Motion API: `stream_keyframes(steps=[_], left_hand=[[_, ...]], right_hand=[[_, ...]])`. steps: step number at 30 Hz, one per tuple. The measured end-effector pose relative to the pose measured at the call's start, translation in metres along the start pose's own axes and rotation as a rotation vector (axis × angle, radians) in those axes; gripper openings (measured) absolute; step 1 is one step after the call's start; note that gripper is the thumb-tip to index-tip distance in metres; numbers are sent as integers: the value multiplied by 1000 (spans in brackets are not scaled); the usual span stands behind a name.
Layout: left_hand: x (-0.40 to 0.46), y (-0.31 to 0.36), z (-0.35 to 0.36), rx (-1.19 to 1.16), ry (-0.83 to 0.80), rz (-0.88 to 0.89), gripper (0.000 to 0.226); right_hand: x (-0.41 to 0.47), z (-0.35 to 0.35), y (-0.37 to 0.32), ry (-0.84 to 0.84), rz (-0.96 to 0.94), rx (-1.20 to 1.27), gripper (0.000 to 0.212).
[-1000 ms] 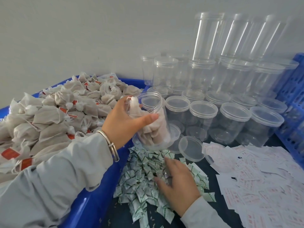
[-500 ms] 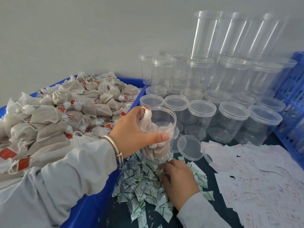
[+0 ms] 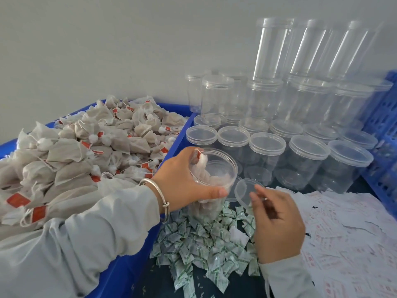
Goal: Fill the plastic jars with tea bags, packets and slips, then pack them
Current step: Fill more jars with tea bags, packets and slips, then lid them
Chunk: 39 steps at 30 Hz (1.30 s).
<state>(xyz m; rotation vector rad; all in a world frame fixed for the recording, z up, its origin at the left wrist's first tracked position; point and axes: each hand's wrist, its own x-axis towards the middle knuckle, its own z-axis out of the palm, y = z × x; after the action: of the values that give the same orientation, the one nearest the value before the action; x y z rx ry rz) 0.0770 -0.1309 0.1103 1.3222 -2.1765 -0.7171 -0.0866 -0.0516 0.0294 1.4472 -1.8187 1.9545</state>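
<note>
Nearest, crinkled green-and-white packets (image 3: 206, 250) litter the dark table, white printed slips (image 3: 343, 233) at three o'clock. Just above, the right hand (image 3: 277, 222) hovers, fingers loosely curled; whether they pinch anything I cannot tell. At centre the left hand (image 3: 182, 181) grips a clear round jar (image 3: 214, 181), upright, open-topped, holding gauzy tea bags (image 3: 64, 151). Farther off, lidded empty jars (image 3: 307, 160) at one o'clock.

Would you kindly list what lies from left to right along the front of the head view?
Tea bags in the blue bin → green-printed packets → right hand → paper slips.
</note>
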Motion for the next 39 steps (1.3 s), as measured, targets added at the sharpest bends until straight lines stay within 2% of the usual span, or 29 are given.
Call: stream_keyframes(steps=[3,6,12,18,21,24,26,30,33,35,39], left_hand=[[-3,2,4,61,-109,59,104],[-5,3,8,138,-221,120,101],[-6,1,11,223,-296,175,102],[-5,2,10,188,-287,171,97],[-5,2,8,151,-265,164,99],[-6,2,7,130,-243,150,101],[-6,2,6,131,-238,140,103],[-7,2,7,145,-245,141,103],[-9,3,4,128,-241,150,103],[-8,4,3,118,-236,150,108],[-8,5,4,133,-235,155,115]], right_hand=[[5,-4,-9,130,-39,151,10],[4,-5,-13,151,-112,195,9],[-7,1,-11,-20,-307,27,17],[-8,-2,-16,-234,-199,115,35],[-2,-11,-14,-226,-194,120,38],[17,-27,0,-176,-73,-34,23],[27,-39,21,-256,98,-203,14],[34,-56,54,-521,471,-585,33],[36,-61,59,-653,572,-830,53],[37,-61,61,-719,618,-909,59],[35,-58,64,-701,570,-864,48]])
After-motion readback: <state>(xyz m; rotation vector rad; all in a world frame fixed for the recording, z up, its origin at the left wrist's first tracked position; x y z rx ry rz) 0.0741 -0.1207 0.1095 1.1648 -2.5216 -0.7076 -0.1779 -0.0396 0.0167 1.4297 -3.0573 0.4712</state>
